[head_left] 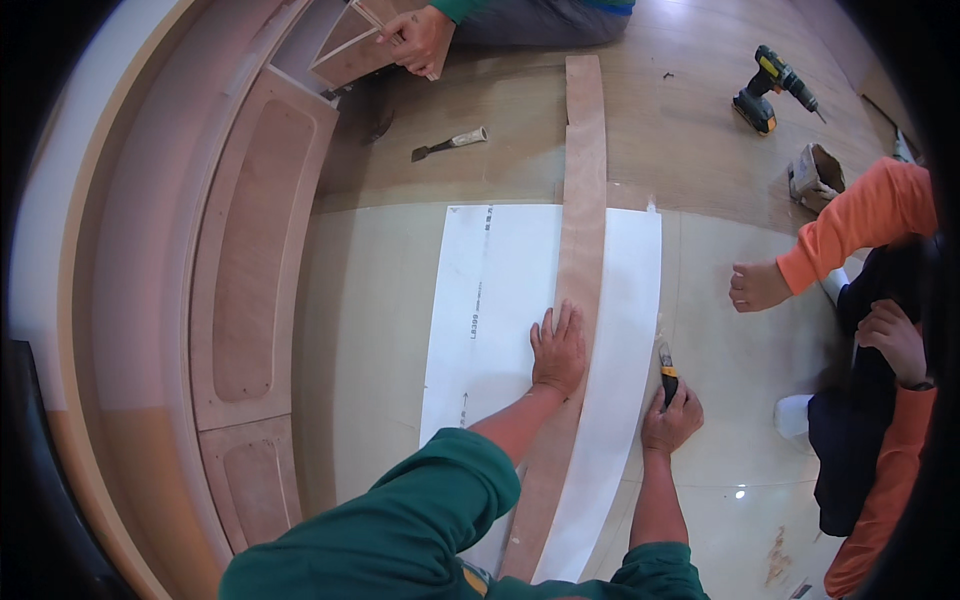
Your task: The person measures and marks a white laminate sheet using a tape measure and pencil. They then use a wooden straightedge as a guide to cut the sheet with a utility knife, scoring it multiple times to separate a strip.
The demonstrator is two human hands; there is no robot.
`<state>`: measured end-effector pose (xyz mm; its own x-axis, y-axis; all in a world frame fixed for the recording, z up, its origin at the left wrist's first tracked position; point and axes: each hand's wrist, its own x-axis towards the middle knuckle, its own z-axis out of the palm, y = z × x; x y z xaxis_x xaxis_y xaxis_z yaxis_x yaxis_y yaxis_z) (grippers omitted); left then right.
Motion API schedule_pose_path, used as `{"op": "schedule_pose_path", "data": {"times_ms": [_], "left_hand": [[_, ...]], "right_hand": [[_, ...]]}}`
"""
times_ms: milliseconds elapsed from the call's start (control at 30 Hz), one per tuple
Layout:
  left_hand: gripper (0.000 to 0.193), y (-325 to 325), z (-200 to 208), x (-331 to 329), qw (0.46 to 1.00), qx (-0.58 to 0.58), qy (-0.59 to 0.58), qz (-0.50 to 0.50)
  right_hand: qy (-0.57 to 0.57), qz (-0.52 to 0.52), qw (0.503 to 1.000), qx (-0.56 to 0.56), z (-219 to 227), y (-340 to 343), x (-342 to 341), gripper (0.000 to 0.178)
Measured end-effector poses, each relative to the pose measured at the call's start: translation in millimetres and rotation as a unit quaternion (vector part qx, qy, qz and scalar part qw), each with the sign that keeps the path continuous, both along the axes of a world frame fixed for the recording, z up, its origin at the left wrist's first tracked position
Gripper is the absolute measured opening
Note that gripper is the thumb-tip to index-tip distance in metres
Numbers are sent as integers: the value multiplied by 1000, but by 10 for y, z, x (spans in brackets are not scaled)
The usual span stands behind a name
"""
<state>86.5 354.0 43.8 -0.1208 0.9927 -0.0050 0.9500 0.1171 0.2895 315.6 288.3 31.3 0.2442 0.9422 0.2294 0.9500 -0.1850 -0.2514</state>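
Observation:
My left hand [560, 350] lies flat with its fingers stretched out, pressing on a long reddish wooden strip [585, 180]. The strip runs lengthwise over a white sheet [490, 290] with faint printing, and its far end reaches past the sheet. To the right of the sheet's edge, my right hand [672, 424] is closed round a utility knife [668, 372] with a black and yellow handle. Its blade end points away from me, close to the sheet's right edge.
A wooden panelled frame [250, 250] stands along the left. Beyond the sheet lie a scraper [450, 144] and a cordless drill [770, 88], near an open box [816, 178]. An orange-sleeved person's hand [757, 287] is at right; another person's hand [415, 42] grips a wooden piece at the top.

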Motion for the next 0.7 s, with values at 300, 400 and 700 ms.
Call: {"op": "schedule_pose_path", "data": {"times_ms": [300, 400, 700], "left_hand": [[51, 1, 95, -41, 999, -29, -15, 1], [51, 37, 121, -49, 999, -34, -16, 4], [50, 19, 75, -42, 1000, -16, -15, 2]], "right_hand": [[1, 11, 1000, -8, 4, -17, -17, 47], [4, 8, 1000, -5, 23, 17, -38, 46], [-18, 12, 1000, 15, -1, 9, -27, 45]]}}
